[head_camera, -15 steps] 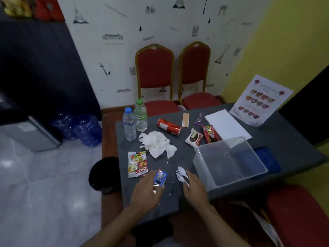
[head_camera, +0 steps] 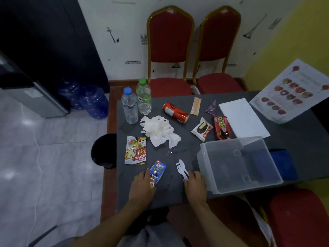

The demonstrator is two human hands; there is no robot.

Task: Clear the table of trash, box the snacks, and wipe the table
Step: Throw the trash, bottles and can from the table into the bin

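While the clear box (head_camera: 238, 164) sits empty, snacks, tissue (head_camera: 160, 131) and can (head_camera: 175, 112) cover the surface (head_camera: 187, 148) (nothing wiped). The left hand (head_camera: 142, 186) touches a blue snack (head_camera: 156, 172); the right hand (head_camera: 195, 182) rests on a plastic fork (head_camera: 180, 169). I cannot tell whether either hand grips.

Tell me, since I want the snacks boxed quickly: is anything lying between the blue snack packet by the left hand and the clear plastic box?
Yes. The white plastic cutlery and the right hand lie on the table between the blue snack packet and the clear box.
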